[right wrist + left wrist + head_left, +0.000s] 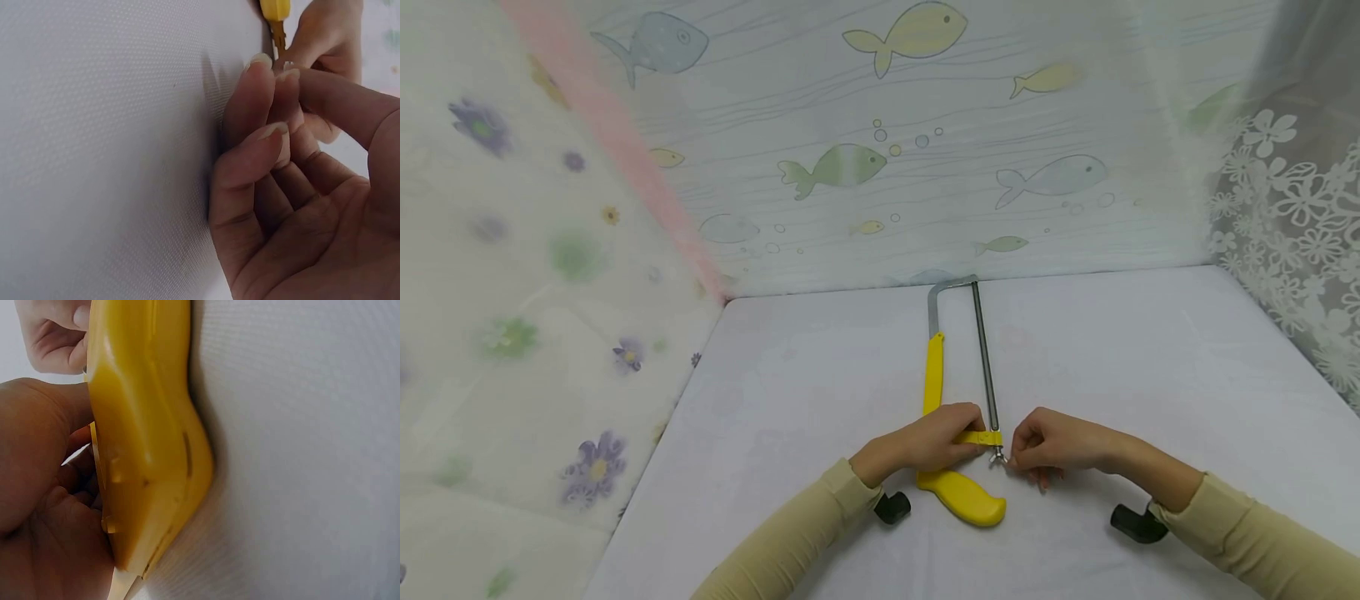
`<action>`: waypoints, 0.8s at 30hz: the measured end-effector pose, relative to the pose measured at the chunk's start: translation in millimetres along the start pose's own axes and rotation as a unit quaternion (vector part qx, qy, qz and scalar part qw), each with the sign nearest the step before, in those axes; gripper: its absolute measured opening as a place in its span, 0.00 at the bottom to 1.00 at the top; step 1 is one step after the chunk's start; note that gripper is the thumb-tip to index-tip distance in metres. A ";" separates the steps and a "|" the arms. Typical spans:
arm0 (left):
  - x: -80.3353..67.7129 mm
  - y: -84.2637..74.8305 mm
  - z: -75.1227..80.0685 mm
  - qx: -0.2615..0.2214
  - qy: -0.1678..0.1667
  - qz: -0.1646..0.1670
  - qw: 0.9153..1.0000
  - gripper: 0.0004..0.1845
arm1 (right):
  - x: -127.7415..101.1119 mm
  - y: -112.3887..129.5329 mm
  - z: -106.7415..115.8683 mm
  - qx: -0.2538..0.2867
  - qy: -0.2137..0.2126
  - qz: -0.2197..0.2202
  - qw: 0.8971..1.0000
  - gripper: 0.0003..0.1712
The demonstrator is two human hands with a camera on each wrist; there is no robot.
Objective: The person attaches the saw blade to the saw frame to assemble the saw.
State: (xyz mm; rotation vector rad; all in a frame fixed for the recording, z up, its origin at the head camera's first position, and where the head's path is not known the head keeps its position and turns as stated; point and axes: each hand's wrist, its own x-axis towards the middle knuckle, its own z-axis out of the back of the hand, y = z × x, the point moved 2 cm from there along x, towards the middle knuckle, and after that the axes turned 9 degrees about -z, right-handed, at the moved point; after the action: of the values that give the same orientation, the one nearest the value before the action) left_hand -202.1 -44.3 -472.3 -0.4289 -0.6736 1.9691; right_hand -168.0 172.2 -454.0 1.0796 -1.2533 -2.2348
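The hacksaw point(958, 400) lies flat on the white table point(1150, 375), its blade point(984, 358) seated in the frame, and the work at the small metal nut point(997, 457) on the handle end looks to be in progress, though I cannot tell whether it is being tightened or loosened. The left hand point(936, 440) grips the yellow frame just above the handle point(962, 496), pressing it down, while the right hand point(1048, 446) pinches the nut with thumb and 2 fingertips point(262, 65). The 2 hands sit close together, either side of the blade's near end.
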 end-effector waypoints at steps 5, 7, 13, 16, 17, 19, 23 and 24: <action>-0.6 -0.5 0.2 0.001 -0.002 -0.001 1.000 0.07 | 1.2 1.5 -0.9 0.005 0.011 -0.001 1.000 0.11; -0.5 -0.6 0.3 -0.001 -0.002 -0.002 1.000 0.07 | 1.4 2.3 -1.1 0.006 0.014 -0.001 1.000 0.11; -0.6 -0.4 0.0 0.001 -0.003 -0.004 1.000 0.07 | 1.3 2.6 -2.0 0.018 0.019 0.000 1.000 0.10; -0.7 0.0 -0.3 0.001 -0.004 -0.003 1.000 0.07 | 1.7 2.6 -2.8 0.022 0.018 -0.002 1.000 0.11; -0.7 0.2 -0.5 0.000 -0.004 -0.002 1.000 0.07 | 1.8 2.6 -3.0 0.023 0.017 -0.003 1.000 0.11; -0.6 0.4 -0.7 -0.001 -0.004 -0.002 1.000 0.06 | 1.9 2.5 -3.6 0.023 0.016 -0.006 1.000 0.12; -0.6 0.0 -0.5 -0.002 -0.003 -0.001 1.000 0.06 | 2.7 2.7 -5.1 0.021 0.013 -0.008 1.000 0.14; -0.8 -0.2 -0.4 -0.003 -0.003 -0.001 1.000 0.06 | 3.2 2.6 -5.6 0.021 0.013 -0.009 1.000 0.15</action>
State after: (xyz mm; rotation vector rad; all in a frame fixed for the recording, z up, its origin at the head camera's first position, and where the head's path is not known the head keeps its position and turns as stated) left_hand -201.4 -44.8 -472.5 -0.4255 -0.6830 1.9670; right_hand -165.9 165.6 -455.0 1.1357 -1.2898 -2.2112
